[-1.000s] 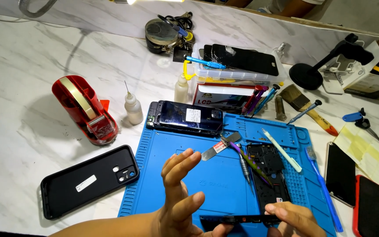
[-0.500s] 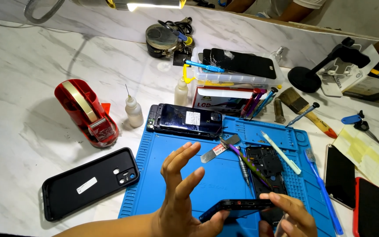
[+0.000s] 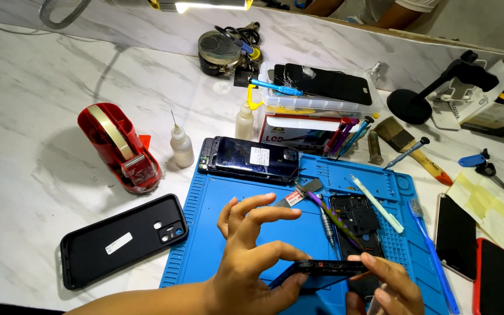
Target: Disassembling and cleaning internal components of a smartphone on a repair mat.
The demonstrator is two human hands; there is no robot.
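Low over the blue work mat, both my hands hold a dark phone body edge-on. My left hand pinches its left end with thumb and forefinger, the other fingers spread upward. My right hand grips the right end from below. Just beyond them on the mat lie an opened phone frame, a purple-handled tool and a metal scraper. Another phone with a dark blue back lies across the mat's far edge.
A black phone case lies left of the mat, with a red tape dispenser and small dropper bottles behind it. A clear box with a screen, a brush and phones sit at the right. Another person is at the far edge.
The dark phone body has risen slightly and turned edge-on between my hands. My left fingers have curled in and closed on its left end.
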